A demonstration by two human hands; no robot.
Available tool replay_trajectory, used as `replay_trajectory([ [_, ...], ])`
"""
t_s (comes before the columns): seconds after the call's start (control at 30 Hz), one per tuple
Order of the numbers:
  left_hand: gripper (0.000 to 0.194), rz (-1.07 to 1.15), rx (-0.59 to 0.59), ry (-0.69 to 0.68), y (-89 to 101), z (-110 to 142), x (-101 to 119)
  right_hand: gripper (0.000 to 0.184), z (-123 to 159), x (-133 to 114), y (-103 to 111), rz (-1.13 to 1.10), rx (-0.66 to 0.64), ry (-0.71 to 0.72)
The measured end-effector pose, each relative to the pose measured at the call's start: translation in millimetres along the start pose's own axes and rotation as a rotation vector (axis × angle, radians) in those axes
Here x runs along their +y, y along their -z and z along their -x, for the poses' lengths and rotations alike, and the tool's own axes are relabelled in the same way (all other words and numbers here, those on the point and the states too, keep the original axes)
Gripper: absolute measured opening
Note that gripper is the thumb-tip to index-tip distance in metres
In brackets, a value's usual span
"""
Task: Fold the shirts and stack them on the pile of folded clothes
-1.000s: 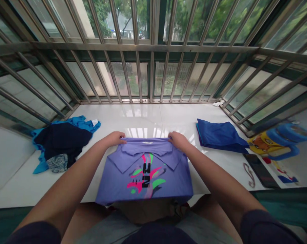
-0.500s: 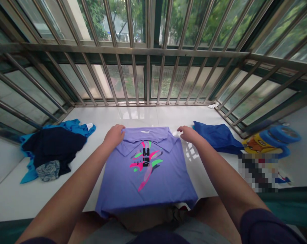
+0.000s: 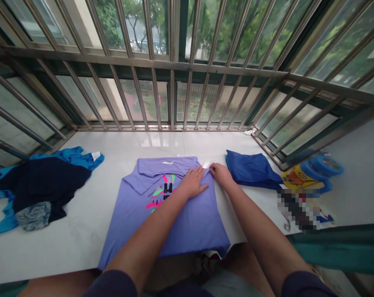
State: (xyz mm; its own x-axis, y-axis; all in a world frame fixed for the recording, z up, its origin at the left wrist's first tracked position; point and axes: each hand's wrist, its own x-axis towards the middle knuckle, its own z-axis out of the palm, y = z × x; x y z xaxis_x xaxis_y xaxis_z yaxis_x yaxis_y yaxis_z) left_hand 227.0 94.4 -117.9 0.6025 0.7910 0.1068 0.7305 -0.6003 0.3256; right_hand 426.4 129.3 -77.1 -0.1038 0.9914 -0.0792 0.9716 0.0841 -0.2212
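Fingers (image 3: 198, 172) of the left hand (image 3: 193, 182) lie flat, loosely spread, on the purple shirt (image 3: 193, 225), which is laid out on the counter (image 3: 81, 237); those of the right hand (image 3: 221, 175) appear pinched on its shoulder edge. Good practice: left palm pressing evenly, right drawing the edge out gently, stopping short of the folded blue cloth (image 3: 252, 168).

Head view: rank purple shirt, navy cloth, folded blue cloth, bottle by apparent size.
1. Purple shirt
2. Navy cloth
3. Folded blue cloth and bottle: too alike to rank.
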Motion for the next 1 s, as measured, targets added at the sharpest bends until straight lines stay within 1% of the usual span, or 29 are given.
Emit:
replay_trajectory([
  [0.1,0.076,-0.010,0.002,-0.002,-6.2,5.8,-7.5,0.024,16.3,-1.2,-3.5,0.016,0.041,-0.062],
  [0.2,0.072,-0.022,0.014,0.001,-7.4,7.1,-8.3,0.029,42.7,-5.5,-10.8,0.026,0.049,-0.076],
  [0.3,0.073,-0.028,0.029,-0.008,-6.9,6.8,-6.7,0.020,67.6,-6.0,-15.2,0.044,0.054,-0.118],
  [0.4,0.072,-0.026,0.053,-0.013,-5.9,7.9,-5.3,0.021,87.0,-4.7,-16.2,0.060,0.081,-0.200],
  [0.53,0.067,-0.023,0.098,-0.021,-4.3,10.7,-3.1,0.016,110.2,-7.3,-19.0,0.047,0.052,-0.193],
  [0.6,0.063,-0.024,0.121,-0.029,-2.5,11.5,-2.2,0.015,120.9,-8.4,-20.3,0.052,0.058,-0.238],
  [0.67,0.057,-0.028,0.143,-0.040,0.9,11.7,-1.2,0.017,130.7,-9.2,-21.4,0.051,0.075,-0.272],
  [0.73,0.051,-0.034,0.158,-0.056,5.9,12.4,1.1,0.016,139.5,-10.3,-22.1,0.038,0.067,-0.246],
  [0.8,0.045,-0.039,0.157,-0.073,11.6,16.7,7.5,0.014,146.7,-11.1,-22.1,0.030,0.055,-0.229],
  [0.87,0.041,-0.040,0.143,-0.078,15.5,28.4,20.5,0.014,152.0,-10.9,-21.0,0.037,0.072,-0.270],
  [0.93,0.036,-0.036,0.129,-0.066,15.3,50.2,39.8,0.018,156.0,-9.9,-19.5,0.037,0.095,-0.286],
  [1.0,0.036,-0.022,0.112,-0.068,9.8,81.1,61.4,0.019,159.6,-8.7,-18.4,0.026,0.080,-0.238],
])
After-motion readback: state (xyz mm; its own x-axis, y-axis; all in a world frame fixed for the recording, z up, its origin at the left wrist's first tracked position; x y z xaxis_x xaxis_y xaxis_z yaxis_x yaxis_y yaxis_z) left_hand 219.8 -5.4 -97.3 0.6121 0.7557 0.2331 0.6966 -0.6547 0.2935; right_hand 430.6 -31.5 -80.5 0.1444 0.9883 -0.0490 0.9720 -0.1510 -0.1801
